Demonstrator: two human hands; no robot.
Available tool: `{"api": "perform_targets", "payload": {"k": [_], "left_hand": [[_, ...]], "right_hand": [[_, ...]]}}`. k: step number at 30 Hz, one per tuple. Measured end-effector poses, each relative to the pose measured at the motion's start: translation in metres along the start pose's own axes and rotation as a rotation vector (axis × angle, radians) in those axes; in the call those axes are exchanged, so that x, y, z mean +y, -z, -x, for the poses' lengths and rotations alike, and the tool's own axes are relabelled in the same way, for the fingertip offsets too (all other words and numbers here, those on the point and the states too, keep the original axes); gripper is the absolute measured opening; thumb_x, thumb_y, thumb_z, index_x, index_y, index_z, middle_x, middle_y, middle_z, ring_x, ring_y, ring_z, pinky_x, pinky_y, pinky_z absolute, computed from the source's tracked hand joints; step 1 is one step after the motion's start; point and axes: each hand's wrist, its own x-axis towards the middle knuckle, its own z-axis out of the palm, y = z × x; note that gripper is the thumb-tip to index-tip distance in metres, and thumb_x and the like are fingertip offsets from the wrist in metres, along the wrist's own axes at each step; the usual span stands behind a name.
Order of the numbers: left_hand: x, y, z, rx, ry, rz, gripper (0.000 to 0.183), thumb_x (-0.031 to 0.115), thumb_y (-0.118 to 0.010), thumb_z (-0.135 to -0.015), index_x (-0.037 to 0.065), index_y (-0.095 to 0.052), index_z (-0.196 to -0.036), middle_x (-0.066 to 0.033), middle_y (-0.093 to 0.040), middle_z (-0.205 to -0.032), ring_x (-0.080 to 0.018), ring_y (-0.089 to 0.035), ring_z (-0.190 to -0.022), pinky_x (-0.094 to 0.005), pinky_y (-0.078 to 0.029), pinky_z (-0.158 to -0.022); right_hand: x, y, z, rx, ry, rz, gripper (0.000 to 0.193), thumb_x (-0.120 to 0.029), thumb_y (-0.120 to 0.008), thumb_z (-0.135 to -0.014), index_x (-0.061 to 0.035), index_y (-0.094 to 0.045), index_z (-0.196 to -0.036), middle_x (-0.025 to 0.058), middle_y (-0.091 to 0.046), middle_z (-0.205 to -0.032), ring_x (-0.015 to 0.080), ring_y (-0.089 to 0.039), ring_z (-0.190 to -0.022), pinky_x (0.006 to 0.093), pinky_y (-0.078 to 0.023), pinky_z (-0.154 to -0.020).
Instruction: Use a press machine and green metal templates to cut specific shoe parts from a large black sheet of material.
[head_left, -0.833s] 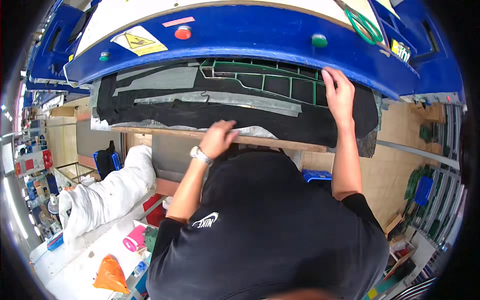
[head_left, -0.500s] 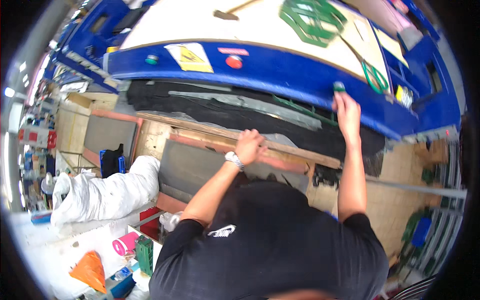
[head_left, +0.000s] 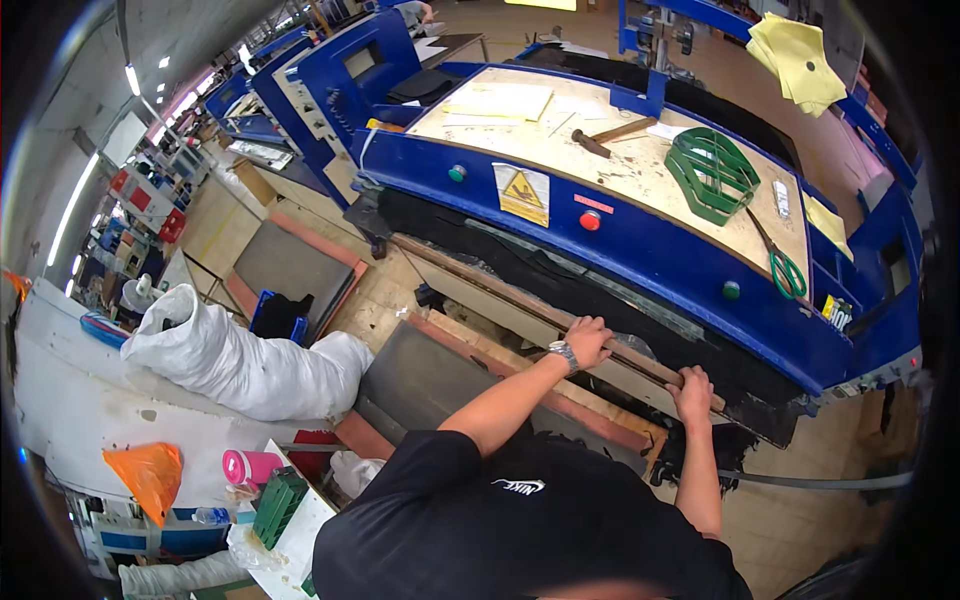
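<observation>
Touching one rail [head_left: 500, 292]: two hands [head_left: 589, 342] [head_left: 693, 394]

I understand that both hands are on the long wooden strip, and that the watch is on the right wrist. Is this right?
Not the wrist: the head view shows the watch on the left one. The left hand and right hand are indeed on the wooden strip.

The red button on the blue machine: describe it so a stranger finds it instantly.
Find the wide blue machine. On its front, just right of the yellow warning sign, sits the round red button. Unlike the green buttons on either side, it is red.
</observation>
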Motion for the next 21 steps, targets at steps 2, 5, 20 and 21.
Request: {"api": "perform_targets", "payload": {"k": [2,5,20,21], "left_hand": [[0.003,-0.003,0.0,-0.021,0.012,-0.033,0.035,0.03,-0.076,-0.083,0.011,-0.072,-0.112,-0.0097,-0.059,-0.107,-0.0318,-0.055,-0.106,-0.0442,-0.044,-0.097],[0.003,-0.005,0.0,-0.047,0.043,-0.056,0.036,0.031,-0.076,-0.083,0.012,-0.072,-0.113,-0.0104,-0.059,-0.109,-0.0321,-0.055,-0.108,-0.0444,-0.044,-0.098],[0.015,-0.003,0.052,-0.079,0.05,-0.063,0.029,0.036,-0.074,-0.083,0.012,-0.075,-0.099,-0.0139,-0.063,-0.096,-0.0352,-0.06,-0.098,-0.0476,-0.05,-0.087],[0.017,0.002,0.061,-0.103,0.059,-0.075,0.028,0.035,-0.073,-0.084,0.011,-0.075,-0.098,-0.0137,-0.063,-0.094,-0.0352,-0.06,-0.095,-0.0473,-0.05,-0.085]], "right_hand": [[-0.001,-0.002,0.002,0.006,-0.006,0.0,0.036,-0.017,-0.086,-0.072,-0.0023,-0.071,-0.102,0.0157,-0.062,-0.102,0.0378,-0.06,-0.107,0.0491,-0.047,-0.088],[0.0,-0.006,0.001,0.007,-0.038,0.006,0.036,-0.014,-0.086,-0.072,-0.0019,-0.071,-0.103,0.0162,-0.063,-0.103,0.0383,-0.06,-0.107,0.0491,-0.047,-0.089],[-0.005,-0.006,0.042,-0.159,0.095,-0.025,0.033,-0.024,-0.084,-0.075,-0.0018,-0.069,-0.095,0.0181,-0.063,-0.105,0.0387,-0.06,-0.107,0.0485,-0.049,-0.089],[-0.01,0.002,0.043,-0.236,0.099,-0.053,0.033,-0.025,-0.083,-0.077,-0.0019,-0.07,-0.096,0.0178,-0.064,-0.105,0.0382,-0.061,-0.108,0.0483,-0.05,-0.09]]}}
